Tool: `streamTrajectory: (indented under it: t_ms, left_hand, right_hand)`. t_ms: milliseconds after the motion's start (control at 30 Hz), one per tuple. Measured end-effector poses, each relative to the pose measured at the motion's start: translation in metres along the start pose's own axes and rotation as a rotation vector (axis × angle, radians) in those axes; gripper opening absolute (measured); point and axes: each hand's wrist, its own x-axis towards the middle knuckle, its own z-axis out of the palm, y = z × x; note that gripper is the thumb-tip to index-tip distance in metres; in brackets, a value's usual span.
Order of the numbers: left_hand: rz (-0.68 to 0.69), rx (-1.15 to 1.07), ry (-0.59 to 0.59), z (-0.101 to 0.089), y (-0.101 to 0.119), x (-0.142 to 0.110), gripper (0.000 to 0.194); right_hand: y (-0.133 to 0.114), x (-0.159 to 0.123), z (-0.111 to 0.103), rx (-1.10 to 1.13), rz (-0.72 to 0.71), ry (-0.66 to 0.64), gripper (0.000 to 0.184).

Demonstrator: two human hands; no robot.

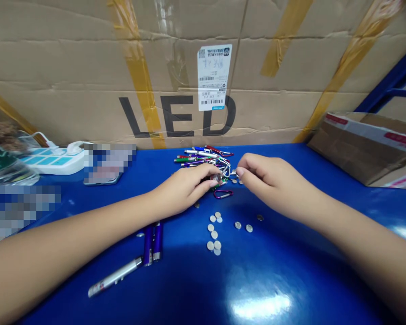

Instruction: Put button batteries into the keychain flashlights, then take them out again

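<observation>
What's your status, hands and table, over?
Left hand pinching silver-ended tube; right hand pinching small silver piece. Silver discs scattered nearer. Pens piled close beyond.

Huge cardboard box (88, 58) is taking up pretty much everything behind the blue table (182, 289), with yellow tape (138, 67) running down it and a shipping label (214, 74) partly covering the black LED lettering (177, 116). Smaller carton (365, 144)'s sitting off right, a blue metal frame (385, 92)'s rising behind it, and light (260, 307)'s glaring off the glossy surface.
</observation>
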Motion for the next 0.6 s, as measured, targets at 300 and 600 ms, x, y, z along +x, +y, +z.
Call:
streamTrajectory:
  t_ms: [300,600]
  left_hand:
    - [-0.008,-0.126,-0.001,0.0029,-0.0015,-0.004,0.018]
    - [-0.016,-0.406,0.088,0.0083,-0.0078,-0.0045,0.023]
  right_hand:
    - [-0.0007,-0.0005,-0.0035,-0.027,-0.008,-0.008,0.026]
    - [-0.0011,-0.0016,-0.0007,0.189,0.12,-0.092,0.023]
